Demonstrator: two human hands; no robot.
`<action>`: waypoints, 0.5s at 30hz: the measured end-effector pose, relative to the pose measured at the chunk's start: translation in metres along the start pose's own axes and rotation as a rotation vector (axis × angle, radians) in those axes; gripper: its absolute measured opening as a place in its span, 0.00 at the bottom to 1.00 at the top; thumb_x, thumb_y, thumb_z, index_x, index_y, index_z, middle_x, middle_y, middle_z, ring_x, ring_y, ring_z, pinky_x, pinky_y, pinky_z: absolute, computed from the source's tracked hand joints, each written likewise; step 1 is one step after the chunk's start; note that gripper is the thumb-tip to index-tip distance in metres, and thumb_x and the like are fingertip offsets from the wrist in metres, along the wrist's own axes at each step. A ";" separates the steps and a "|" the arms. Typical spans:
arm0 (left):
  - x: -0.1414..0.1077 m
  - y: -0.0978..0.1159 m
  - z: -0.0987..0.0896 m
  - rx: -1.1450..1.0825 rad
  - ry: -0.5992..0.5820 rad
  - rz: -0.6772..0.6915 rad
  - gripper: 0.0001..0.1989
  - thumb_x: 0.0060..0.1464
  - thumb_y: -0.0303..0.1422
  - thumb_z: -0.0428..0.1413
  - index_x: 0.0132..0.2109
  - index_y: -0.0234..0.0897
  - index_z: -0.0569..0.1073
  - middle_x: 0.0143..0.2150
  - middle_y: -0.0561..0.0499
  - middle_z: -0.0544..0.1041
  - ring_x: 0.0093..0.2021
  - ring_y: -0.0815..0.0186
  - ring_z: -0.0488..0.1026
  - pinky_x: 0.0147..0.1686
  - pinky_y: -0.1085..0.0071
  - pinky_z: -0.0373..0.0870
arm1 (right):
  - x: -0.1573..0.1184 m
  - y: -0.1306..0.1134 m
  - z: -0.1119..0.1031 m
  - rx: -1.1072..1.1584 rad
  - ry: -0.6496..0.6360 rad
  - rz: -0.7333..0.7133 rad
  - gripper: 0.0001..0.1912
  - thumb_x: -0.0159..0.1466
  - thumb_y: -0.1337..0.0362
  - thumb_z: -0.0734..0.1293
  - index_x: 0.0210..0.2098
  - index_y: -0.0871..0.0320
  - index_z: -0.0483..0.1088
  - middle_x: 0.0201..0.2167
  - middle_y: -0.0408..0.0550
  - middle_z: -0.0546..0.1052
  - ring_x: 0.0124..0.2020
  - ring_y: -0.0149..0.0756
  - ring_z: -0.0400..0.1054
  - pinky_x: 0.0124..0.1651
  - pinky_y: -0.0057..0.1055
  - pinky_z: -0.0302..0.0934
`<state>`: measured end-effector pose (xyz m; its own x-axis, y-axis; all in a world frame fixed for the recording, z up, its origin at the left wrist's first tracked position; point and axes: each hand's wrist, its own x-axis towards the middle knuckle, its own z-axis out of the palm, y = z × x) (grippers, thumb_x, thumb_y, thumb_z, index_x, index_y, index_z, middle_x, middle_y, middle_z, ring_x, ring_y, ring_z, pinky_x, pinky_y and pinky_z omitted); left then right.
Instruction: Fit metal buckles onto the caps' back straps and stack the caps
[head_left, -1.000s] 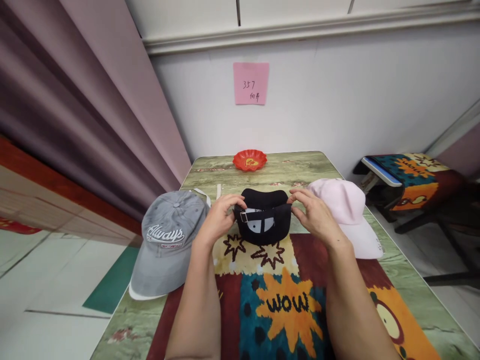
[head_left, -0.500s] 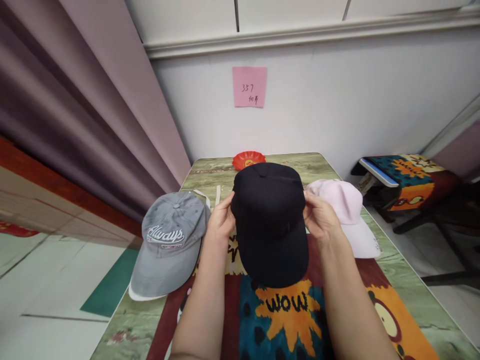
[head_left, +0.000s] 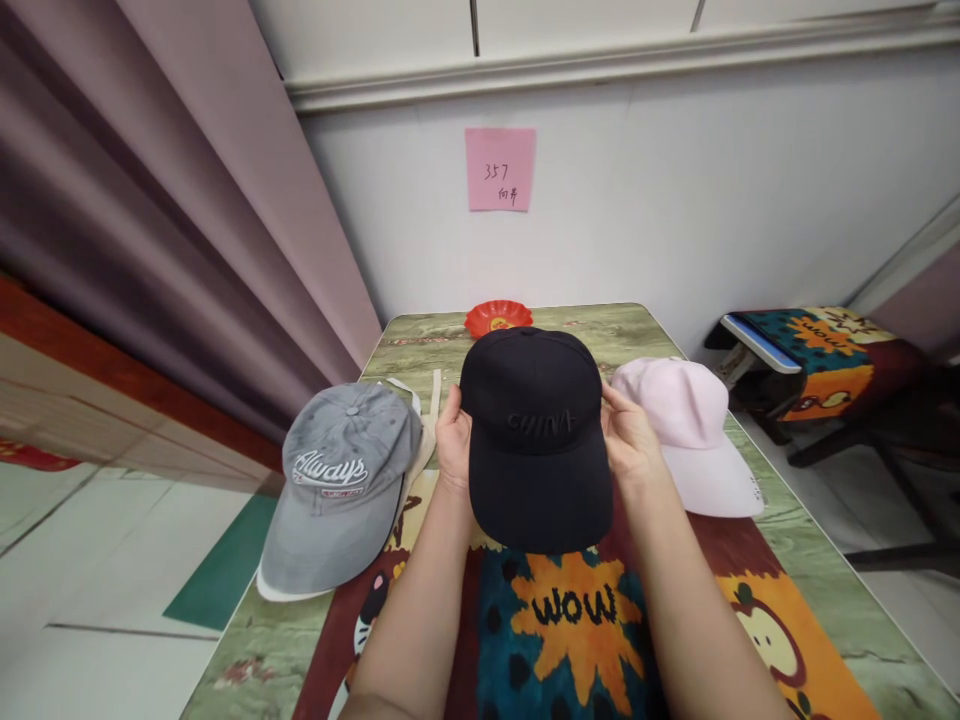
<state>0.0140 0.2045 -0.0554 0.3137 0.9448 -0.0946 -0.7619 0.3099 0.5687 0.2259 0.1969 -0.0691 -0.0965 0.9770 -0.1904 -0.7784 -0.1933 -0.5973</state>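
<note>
A black baseball cap [head_left: 538, 430] is held between my two hands above the table, its brim toward me and dark raised lettering on its front. My left hand [head_left: 454, 440] grips the cap's left side, my right hand [head_left: 628, 435] its right side; the fingers reach partly out of sight behind it. To the left lies a grey cap [head_left: 341, 490] with white "Always" lettering, on top of something pale with straps [head_left: 436, 395]. On the right sits a pale pink cap [head_left: 690, 430], close to my right hand.
The table [head_left: 255, 650] has a green wood-look top and a colourful "WOW" cloth [head_left: 574, 630]. A red scalloped dish [head_left: 498, 318] stands at its far end, below a pink note [head_left: 501, 170] on the wall. A curtain [head_left: 187, 200] hangs left; another cloth-covered surface [head_left: 817, 350] stands right.
The black cap has tipped back in my hands, so the lettering on its front now shows and its brim sits higher. Both hands still hold its sides.
</note>
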 end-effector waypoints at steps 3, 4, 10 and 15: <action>-0.001 0.001 0.003 0.053 -0.002 -0.034 0.30 0.68 0.51 0.40 0.65 0.42 0.72 0.61 0.47 0.77 0.66 0.54 0.68 0.69 0.53 0.58 | -0.012 -0.003 0.013 -0.051 -0.055 -0.082 0.19 0.62 0.49 0.68 0.47 0.53 0.75 0.48 0.52 0.82 0.61 0.50 0.71 0.63 0.57 0.64; -0.002 0.001 0.005 0.067 -0.006 -0.037 0.31 0.67 0.52 0.40 0.65 0.42 0.72 0.61 0.47 0.77 0.66 0.54 0.69 0.69 0.53 0.59 | -0.016 -0.004 0.017 -0.067 -0.074 -0.120 0.23 0.62 0.45 0.68 0.49 0.52 0.75 0.50 0.52 0.81 0.62 0.50 0.69 0.64 0.58 0.62; -0.010 -0.004 0.019 0.119 -0.015 0.011 0.42 0.60 0.64 0.38 0.65 0.40 0.71 0.61 0.43 0.77 0.67 0.48 0.67 0.67 0.49 0.60 | -0.030 -0.004 0.026 -0.068 -0.076 -0.244 0.32 0.61 0.38 0.64 0.57 0.49 0.72 0.55 0.52 0.79 0.65 0.50 0.66 0.66 0.61 0.58; -0.011 -0.006 0.022 0.105 -0.066 -0.013 0.42 0.60 0.63 0.39 0.64 0.38 0.72 0.62 0.41 0.76 0.70 0.46 0.63 0.68 0.45 0.56 | -0.015 -0.001 0.010 -0.032 0.014 -0.126 0.20 0.61 0.49 0.68 0.47 0.52 0.77 0.46 0.51 0.83 0.60 0.52 0.71 0.63 0.61 0.62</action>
<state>0.0274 0.1901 -0.0395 0.3623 0.9307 -0.0510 -0.6951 0.3063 0.6504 0.2221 0.1837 -0.0579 0.0092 0.9923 -0.1232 -0.7637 -0.0726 -0.6415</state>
